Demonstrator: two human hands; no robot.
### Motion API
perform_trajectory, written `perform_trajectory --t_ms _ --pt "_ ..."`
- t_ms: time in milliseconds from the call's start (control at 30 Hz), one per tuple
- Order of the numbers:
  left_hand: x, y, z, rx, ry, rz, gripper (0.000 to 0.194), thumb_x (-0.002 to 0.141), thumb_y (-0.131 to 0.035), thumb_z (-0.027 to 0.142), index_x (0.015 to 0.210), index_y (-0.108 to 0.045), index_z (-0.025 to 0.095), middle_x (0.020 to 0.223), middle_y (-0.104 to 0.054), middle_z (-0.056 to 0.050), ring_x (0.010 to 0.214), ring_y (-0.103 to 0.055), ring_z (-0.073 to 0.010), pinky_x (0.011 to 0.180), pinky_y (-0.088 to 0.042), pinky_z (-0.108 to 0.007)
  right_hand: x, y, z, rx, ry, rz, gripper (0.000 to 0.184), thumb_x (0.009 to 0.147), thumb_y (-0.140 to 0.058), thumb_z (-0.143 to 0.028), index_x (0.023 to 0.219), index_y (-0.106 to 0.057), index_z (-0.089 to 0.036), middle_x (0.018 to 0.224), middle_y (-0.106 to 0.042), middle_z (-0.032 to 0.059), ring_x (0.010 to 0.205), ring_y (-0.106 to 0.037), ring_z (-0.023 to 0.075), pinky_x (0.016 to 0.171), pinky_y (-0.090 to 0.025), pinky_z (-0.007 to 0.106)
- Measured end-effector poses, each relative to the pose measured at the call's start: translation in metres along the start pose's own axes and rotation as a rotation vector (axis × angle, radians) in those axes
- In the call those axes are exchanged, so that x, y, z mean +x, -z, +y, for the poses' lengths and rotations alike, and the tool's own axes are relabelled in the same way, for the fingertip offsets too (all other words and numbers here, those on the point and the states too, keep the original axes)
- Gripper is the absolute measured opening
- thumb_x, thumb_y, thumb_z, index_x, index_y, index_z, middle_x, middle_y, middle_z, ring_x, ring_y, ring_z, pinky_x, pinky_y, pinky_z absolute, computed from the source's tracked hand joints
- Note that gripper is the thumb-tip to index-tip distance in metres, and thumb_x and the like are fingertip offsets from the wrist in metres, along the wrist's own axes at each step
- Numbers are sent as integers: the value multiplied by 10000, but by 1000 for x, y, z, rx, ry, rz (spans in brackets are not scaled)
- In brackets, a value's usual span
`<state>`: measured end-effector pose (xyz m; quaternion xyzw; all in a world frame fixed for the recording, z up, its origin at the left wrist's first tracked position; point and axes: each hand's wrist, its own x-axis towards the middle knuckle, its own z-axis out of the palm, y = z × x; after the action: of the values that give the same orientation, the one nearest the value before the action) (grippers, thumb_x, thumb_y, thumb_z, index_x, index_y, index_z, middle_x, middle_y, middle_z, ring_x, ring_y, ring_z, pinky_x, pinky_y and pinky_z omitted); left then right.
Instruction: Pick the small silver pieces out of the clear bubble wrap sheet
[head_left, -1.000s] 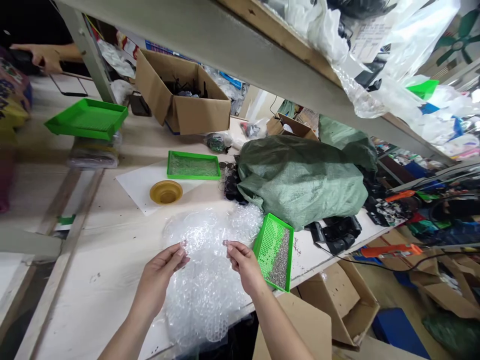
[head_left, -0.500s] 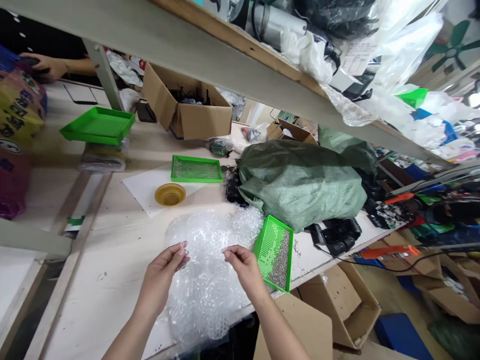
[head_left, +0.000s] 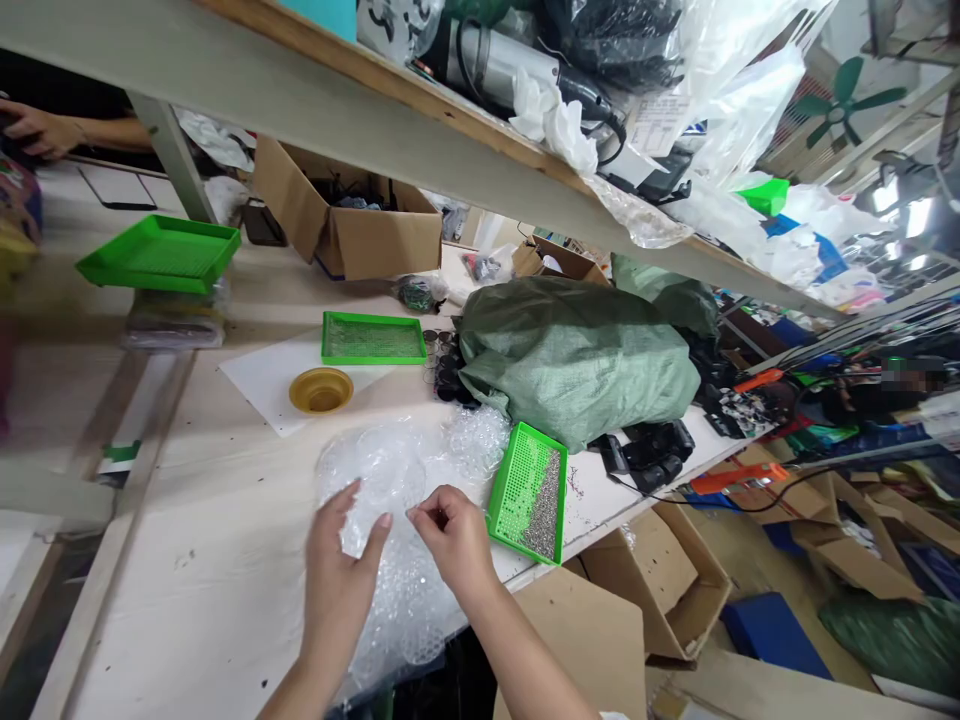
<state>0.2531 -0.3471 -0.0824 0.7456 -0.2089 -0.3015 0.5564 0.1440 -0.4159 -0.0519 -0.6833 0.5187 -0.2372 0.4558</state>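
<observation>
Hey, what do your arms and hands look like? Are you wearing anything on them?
My left hand and right hand are bare, with slim fingers and no gloves. My forearms are bare too, and I can't see a watch, ring or bracelet.

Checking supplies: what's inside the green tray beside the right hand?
The green tray holds small grey pieces along one side, beside its holed floor. The floor beneath them is covered, and the pieces are too small to identify.

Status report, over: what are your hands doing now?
Left hand open on bubble wrap. Right hand pinched over it. Green tray close beside right hand.
</observation>
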Motion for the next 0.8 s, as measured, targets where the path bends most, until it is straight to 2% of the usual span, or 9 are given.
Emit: perform_trajectory --t_ms 67,133,300,400,467,600,800 --pt "-8 -6 3 -62 85 -167 545 704 -612 591 1095 -609 212 1177 -624 -86 1061 -573 -277 992 -415 -486 -3 -2 -5 -105 62 5 85 759 -597 -178 675 -608 -186 682 -540 -25 624 -481 115 612 -321 248" --pt "-11 -8 3 -107 148 -243 533 711 -590 610 1063 -638 213 1144 -658 -82 1058 -592 -277 973 -439 -477 -5 -4 -8 -172 100 -1 84 784 -570 -165 737 -634 -192 729 -567 -21 619 -489 106 614 -331 243" --pt "-8 -4 -2 -123 154 -224 518 715 -590 596 1076 -663 233 1204 -649 -60 1172 -545 -261 1042 -398 -451 -8 -4 -6 31 42 -77 172 834 -545 -270 876 -699 -206 793 -679 0 576 -490 103 576 -367 230" --pt "-9 -2 -2 -109 111 -213 475 687 -623 581 1019 -695 250 1179 -657 -49 1163 -549 -259 984 -459 -419 -7 -5 -4 169 -46 -46 181 808 -587 -323 820 -707 -187 720 -679 -3 541 -464 104 552 -354 236" --pt "-10 -3 -1 -101 80 -201 451 683 -625 576 989 -708 255 1164 -658 -49 1139 -563 -258 924 -503 -398 -6 -6 -3 225 -70 -32 183 786 -611 -334 771 -702 -176 697 -678 3 576 -503 118 575 -371 242" --pt "-13 -3 1 -90 27 -186 403 697 -625 562 956 -721 269 1129 -664 -40 1092 -588 -238 897 -523 -368 -4 -6 -2 283 -69 -64 205 794 -584 -331 741 -699 -169 719 -699 30 694 -598 162 660 -426 263" --pt "-14 1 2 -7 -90 -211 332 780 -588 517 1059 -668 357 1174 -631 14 1107 -572 -207 970 -469 -401 -5 -2 -9 269 -67 -44 178 769 -606 -302 822 -706 -164 744 -696 31 659 -569 153 642 -415 266"
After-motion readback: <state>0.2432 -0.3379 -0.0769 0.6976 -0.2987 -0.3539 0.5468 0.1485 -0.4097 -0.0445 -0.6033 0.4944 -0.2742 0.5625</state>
